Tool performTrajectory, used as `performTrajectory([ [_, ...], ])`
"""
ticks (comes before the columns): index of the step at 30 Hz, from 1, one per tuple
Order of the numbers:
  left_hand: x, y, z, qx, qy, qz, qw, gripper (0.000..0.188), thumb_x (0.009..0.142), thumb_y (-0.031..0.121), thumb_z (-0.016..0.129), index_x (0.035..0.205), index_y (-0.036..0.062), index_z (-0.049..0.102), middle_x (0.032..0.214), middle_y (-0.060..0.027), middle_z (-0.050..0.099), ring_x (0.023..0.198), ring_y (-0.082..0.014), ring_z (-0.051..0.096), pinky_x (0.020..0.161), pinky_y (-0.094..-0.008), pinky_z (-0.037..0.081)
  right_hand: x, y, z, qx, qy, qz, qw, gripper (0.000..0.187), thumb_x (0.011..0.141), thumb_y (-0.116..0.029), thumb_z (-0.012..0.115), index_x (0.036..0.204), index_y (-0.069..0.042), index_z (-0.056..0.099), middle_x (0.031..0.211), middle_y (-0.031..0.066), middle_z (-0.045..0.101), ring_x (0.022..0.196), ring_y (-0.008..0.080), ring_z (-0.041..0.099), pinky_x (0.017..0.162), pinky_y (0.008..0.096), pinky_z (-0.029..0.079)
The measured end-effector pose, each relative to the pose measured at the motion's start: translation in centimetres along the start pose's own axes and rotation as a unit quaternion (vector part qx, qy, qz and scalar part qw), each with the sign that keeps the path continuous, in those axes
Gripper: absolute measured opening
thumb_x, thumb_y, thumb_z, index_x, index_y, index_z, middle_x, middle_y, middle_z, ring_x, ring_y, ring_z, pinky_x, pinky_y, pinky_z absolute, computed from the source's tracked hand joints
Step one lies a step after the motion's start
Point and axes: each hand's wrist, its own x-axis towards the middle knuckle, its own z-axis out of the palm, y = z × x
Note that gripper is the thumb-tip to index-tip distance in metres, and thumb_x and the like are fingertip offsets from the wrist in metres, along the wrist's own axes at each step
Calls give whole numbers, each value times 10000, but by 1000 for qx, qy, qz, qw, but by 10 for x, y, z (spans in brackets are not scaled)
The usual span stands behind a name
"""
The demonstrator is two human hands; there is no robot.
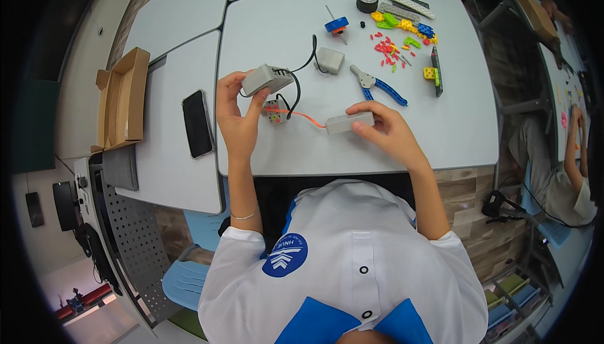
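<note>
White table (456, 133), lettered blue badge (285, 257), hands (238, 117) (396, 133) apart, gripping ported box (265, 81) and grey block (343, 124)

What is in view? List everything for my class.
Ported block: one, grey, held left
Oblong box: one, grey, held right
Pegged module: one, grey, centre left
Plain block: one, grey, centre
Cables: several, black and orange, centre
Pliers: one, blue and grey, centre
Disc on rod: one, blue, far side
Wheel: one, black, far side
Beams: several, white and grey, far right
Connectors: many, multicoloured, far right
Pins: many, mostly red, right
Panel: one, dark, right
Phone: one, black, left
Open carton: one, brown, far left
Tables: several, white, throughout
Chairs: several, blue, both sides
Co-worker: one clearly, pale clothes, right
Shirt: one, white, bottom
Left hand, right hand: two, bare, centre
</note>
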Motion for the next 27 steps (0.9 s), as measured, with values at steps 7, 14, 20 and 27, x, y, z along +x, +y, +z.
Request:
performTrajectory([
  [7,3,6,-6,-14,-37,53,998,385,830,-71,730,1136,52,530,1122,-128,667,1085,-208,622,967,-378,468,-4,5,20,-255,36,-171,951,452,771,-112,779,1192,-72,619,1226,98,605,1136,294,555,979,375,455],
  [14,-16,23,-2,190,-70,344,917,343,777,-53,722,1036,141,608,1079,-69,734,1066,-258,678,999,-465,463,-1,17,29,-321,49,-194,926,509,726,-96,785,1204,-66,610,1226,90,605,1161,302,519,1002,418,430],
  [20,-39,23,5,206,-42,419,883,303,811,40,748,1045,160,598,1080,-53,719,1040,-239,664,846,-377,518,-1,14,29,-326,39,-191,925,510,738,-97,781,1218,-74,609,1236,87,589,1183,301,510,1009,423,420],
  [27,-47,21,8,231,-41,439,867,337,826,65,752,1087,171,567,1107,-60,713,1011,-220,624,806,-358,505,-1,12,28,-332,31,-187,924,516,743,-102,783,1228,-76,609,1232,93,576,1190,304,504,1007,423,421],
])
